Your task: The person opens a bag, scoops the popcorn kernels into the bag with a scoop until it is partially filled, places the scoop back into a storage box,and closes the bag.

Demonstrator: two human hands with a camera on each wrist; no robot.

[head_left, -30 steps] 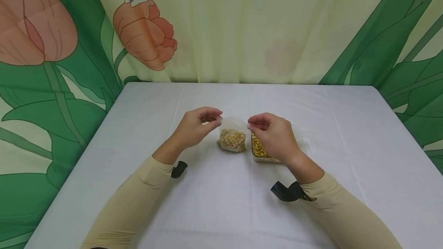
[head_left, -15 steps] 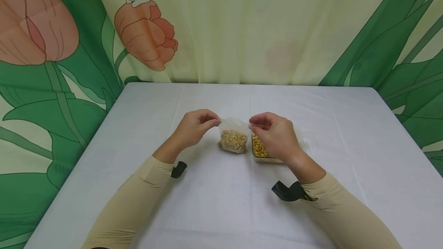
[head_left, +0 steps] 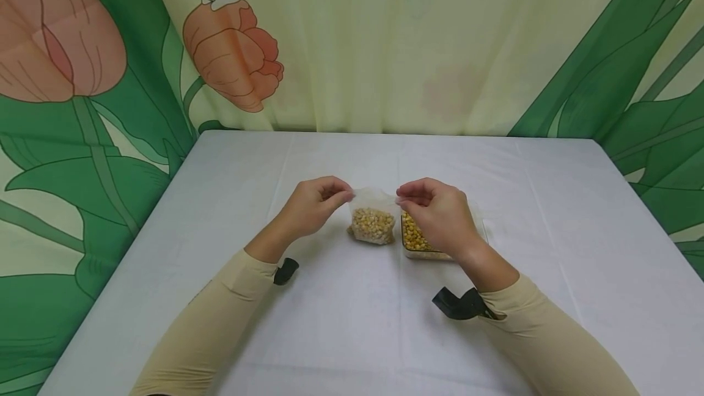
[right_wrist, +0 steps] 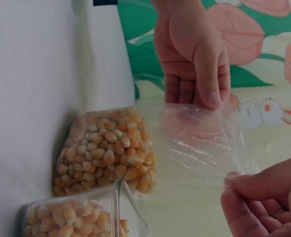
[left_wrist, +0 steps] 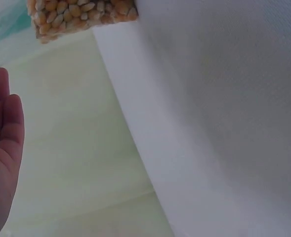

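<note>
A clear plastic bag [head_left: 373, 223] stands on the table with corn kernels filling its lower part. My left hand [head_left: 315, 205] pinches the bag's top left corner between thumb and fingers. At the opposite top corner, my right hand [head_left: 440, 214] pinches the film with thumb and forefinger, as the right wrist view shows. The film [right_wrist: 199, 143] is drawn out between both hands above the kernels. Right beside the bag is a clear rectangular container [head_left: 420, 254] of yellow corn kernels, partly hidden under my right hand. In the left wrist view only the bag's kernel-filled bottom [left_wrist: 81, 17] shows.
A white cloth covers the table [head_left: 330, 322]. Behind it hangs a curtain [head_left: 385, 47] printed with tulips and leaves. Black straps [head_left: 459, 304] sit at both wrists over beige sleeves.
Both hands stay at the bag's top corners. The bag has shifted very slightly to the right and toward me, and the left hand has dipped a little.
</note>
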